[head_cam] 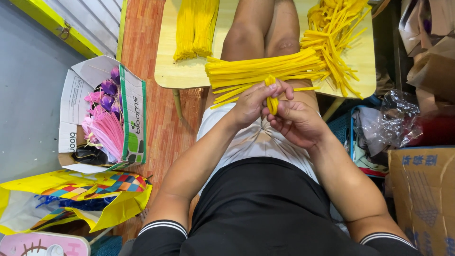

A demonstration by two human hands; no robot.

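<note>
- Folding one yellow pipe cleaner (272, 97) is the work in hand: the left hand (253, 102) and the right hand (296, 122) meet over the person's lap, and the stem stands bent into a narrow loop between them.
- Left hand: fingers closed, pinching the upper part of the loop, thumb and forefinger clamped on it.
- Right hand: fingers curled under and around the lower end of the same loop, also closed on it; the two hands touch each other.
- Just beyond the hands a straight bundle of yellow stems (265, 70) lies across the person's knees, touching the legs and reaching onto the low surface (189, 71). These look unbent, so I judge them to be stock waiting to be worked.
- On the surface to the right sits a loose heap of yellow stems (336, 33), lying at all angles; whether any of them are already shaped I cannot tell.
- On the surface to the left lie two neat hanks of yellow stems (195, 26), side by side and untouched.
- Judged from this, the work is early or midway: one stem is being shaped, and far more yellow material lies straight than bent. No finished yellow piece can be picked out.
- On the floor to the left an open cardboard box (135, 102) holds pink and purple flower-like pieces (105, 118), well apart from the hands; a yellow bag (71, 196) lies near it.
</note>
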